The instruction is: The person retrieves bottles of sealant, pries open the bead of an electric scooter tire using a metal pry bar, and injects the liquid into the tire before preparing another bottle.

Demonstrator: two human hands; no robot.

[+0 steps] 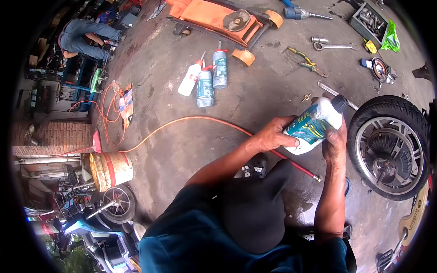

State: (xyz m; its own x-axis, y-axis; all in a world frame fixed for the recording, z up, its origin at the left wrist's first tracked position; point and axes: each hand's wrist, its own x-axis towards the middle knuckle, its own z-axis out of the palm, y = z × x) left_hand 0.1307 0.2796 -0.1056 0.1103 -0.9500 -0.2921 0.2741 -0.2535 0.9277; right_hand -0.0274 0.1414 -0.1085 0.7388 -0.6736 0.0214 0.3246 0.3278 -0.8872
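Observation:
A white plastic bottle (324, 112) with a teal label and a black cap is tilted between my two hands. My left hand (277, 133) grips its base, thumb across the lower side. My right hand (336, 142) is wrapped around the other side, below the cap. To the right of my right hand, a wheel with a black tyre (364, 111) and a silver hub lies on the floor. Beneath the bottle runs an orange air hose (200, 118), ending in a metal fitting close to my right forearm. My cap hides part of the floor below.
Two teal spray cans (220, 69) and a white squeeze bottle (189, 79) stand ahead, near an orange floor jack (209, 18). Pliers (306, 61), a wrench (334, 46), a blue impact driver (300, 13) and a socket box (369, 22) lie farther right. Another person (86, 36) bends over at far left.

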